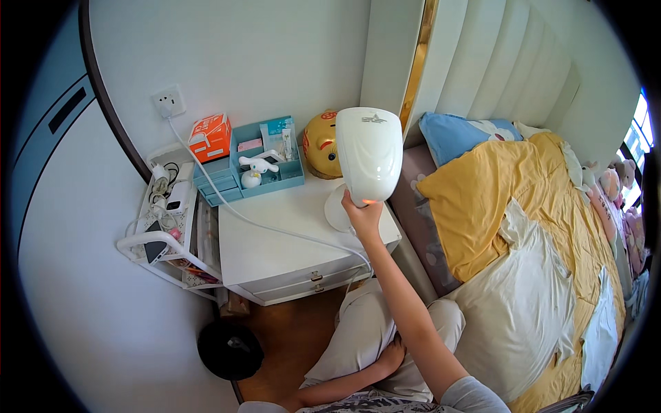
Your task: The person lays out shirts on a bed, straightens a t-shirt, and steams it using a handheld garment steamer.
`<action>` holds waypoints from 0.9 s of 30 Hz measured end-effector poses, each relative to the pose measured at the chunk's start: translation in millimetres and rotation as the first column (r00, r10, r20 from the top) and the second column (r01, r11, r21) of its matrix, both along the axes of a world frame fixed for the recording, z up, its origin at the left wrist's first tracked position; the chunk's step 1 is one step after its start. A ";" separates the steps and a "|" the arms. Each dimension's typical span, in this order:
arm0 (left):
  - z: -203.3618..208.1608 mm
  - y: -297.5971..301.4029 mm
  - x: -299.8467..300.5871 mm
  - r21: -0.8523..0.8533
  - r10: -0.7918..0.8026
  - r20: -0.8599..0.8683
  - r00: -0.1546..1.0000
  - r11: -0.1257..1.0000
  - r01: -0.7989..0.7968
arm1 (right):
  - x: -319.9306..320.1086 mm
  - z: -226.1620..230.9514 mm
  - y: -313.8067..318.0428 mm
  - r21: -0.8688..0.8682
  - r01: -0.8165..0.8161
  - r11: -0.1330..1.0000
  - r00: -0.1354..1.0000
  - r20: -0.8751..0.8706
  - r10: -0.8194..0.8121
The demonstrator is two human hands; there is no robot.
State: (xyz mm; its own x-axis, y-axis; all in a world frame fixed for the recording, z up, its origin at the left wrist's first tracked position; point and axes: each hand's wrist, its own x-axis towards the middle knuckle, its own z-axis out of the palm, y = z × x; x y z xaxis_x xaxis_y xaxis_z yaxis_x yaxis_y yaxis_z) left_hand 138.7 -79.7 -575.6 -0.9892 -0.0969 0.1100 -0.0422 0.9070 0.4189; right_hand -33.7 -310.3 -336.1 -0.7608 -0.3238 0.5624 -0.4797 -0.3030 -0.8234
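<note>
A glossy white, lamp-shaped appliance with a large rounded head and a round base stands near the right end of the white nightstand. My right hand is closed around it just under the head, the thumb along its left side. Beside the hand, a small orange glow shows at the head's lower edge. What part the fingers wrap is mostly hidden. Low in the view, my left hand rests on my lap against the light trousers, its fingers partly tucked out of sight.
A white cord runs from the wall socket across the nightstand. Behind stand a blue organizer, an orange box and a gold figure. Left is a white cart; below, a black bin. The bed with yellow bedding lies right.
</note>
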 end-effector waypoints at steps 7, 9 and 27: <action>-6.5 0.5 -1.5 0.097 0.007 -0.064 0.998 0.995 -0.001 | -11.3 -26.8 1.4 0.007 -0.071 0.997 0.997 0.039 0.071; -7.2 -0.5 -0.8 0.096 -0.009 -0.039 0.999 0.995 0.013 | -10.6 -27.8 2.4 0.018 -0.089 0.996 0.996 0.028 0.089; -20.0 0.5 -2.4 0.150 -0.062 -0.062 0.996 0.986 0.070 | -9.0 -33.8 13.6 0.146 -0.077 0.986 0.983 -0.155 0.100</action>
State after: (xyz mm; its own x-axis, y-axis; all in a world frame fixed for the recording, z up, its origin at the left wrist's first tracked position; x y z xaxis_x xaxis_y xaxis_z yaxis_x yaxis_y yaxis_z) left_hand 136.4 -79.2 -595.6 -0.9865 -0.0513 0.1553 0.0435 0.8328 0.5518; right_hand -42.7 -296.7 -369.9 -0.6287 -0.4694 0.6200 -0.5859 -0.2383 -0.7746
